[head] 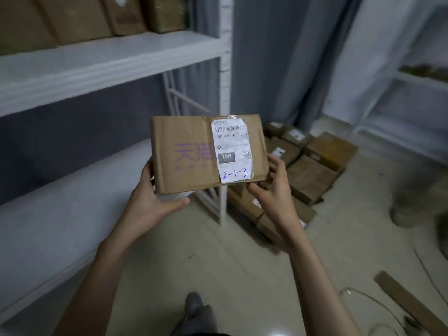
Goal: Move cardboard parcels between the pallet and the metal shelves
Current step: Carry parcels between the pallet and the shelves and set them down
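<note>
I hold a brown cardboard parcel (pixel 184 154) in front of me with both hands. It carries purple print and a white shipping label marked "15H" and a handwritten "2-1-3". My left hand (pixel 150 200) grips its lower left corner, thumb along the bottom edge. My right hand (pixel 271 187) grips the lower right corner, fingers behind the box. A pile of several cardboard parcels (pixel 308 170) lies low on the floor to the right, behind the parcel. The white metal shelves (pixel 101 61) stand at the left, with parcels (pixel 80 18) on the upper level.
A shelf upright (pixel 224 69) stands just behind the held parcel. A lower white shelf board (pixel 55 229) runs along the left. Grey curtains hang at the back. A second white rack (pixel 397 98) is at the right. A wooden strip (pixel 409 304) and cable lie on the tiled floor.
</note>
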